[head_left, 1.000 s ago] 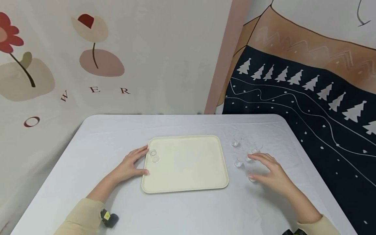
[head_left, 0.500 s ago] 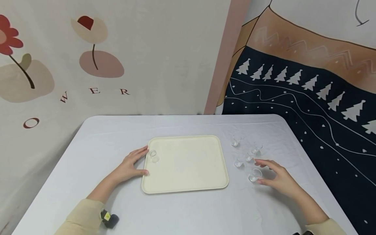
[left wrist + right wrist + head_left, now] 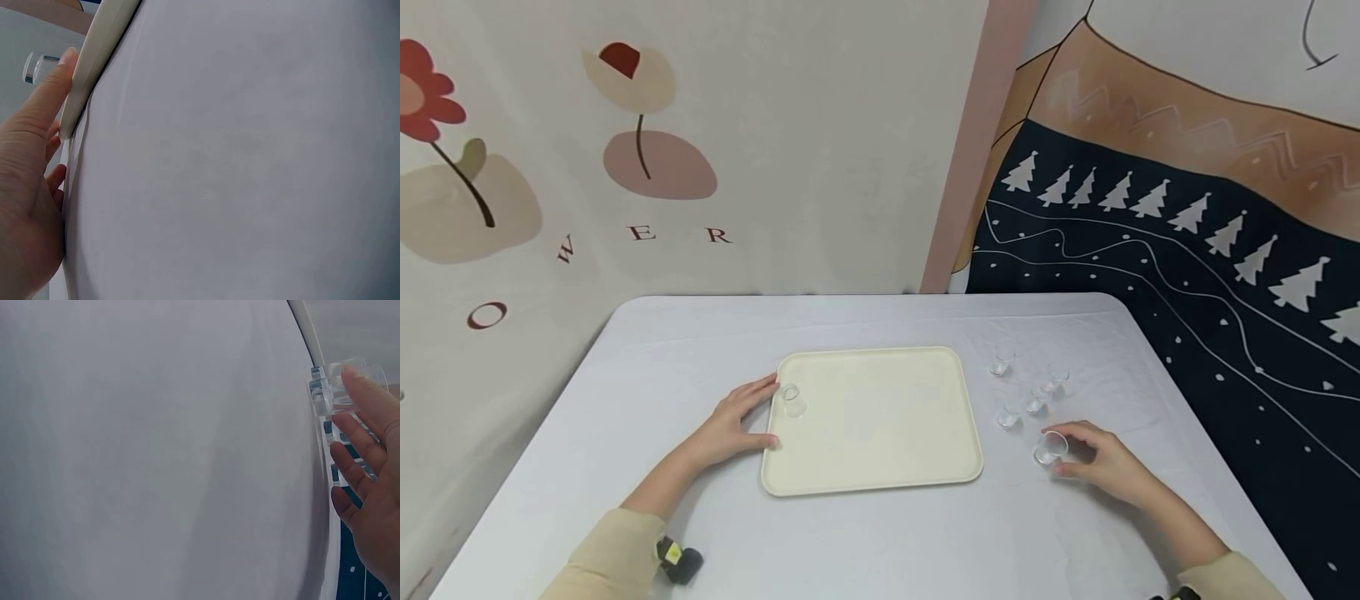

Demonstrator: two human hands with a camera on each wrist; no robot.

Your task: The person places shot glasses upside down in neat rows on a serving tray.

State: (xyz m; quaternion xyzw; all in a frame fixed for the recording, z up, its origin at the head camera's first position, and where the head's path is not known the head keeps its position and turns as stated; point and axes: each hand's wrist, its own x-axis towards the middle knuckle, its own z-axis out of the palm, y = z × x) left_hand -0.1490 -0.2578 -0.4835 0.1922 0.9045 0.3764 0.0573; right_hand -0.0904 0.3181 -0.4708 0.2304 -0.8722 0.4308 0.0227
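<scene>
Closing your right hand (image 3: 1101,467) on the nearest small clear glass (image 3: 1049,447): thumb and fingers curl round it, and the right wrist view shows a fingertip (image 3: 357,381) against its wall. That glass stands on the white surface (image 3: 880,542), right of the cream tray (image 3: 872,421) and just off its near right corner. Judged step: pickup of one glass, grasp forming, glass not yet lifted.

Your left hand (image 3: 733,421) lies flat with relaxed fingers against the tray's left edge, thumb at the rim; it steadies the tray and grips nothing. One glass (image 3: 792,402) already sits inside the tray near its left rim.

Four more glasses (image 3: 1022,387) stand loose on the surface beyond your right hand, close together.

Next move, as a judgement: firm the pinch, lift straight up so the neighbours are not knocked, carry left over the rim, set down upright beside the glass on the tray.
</scene>
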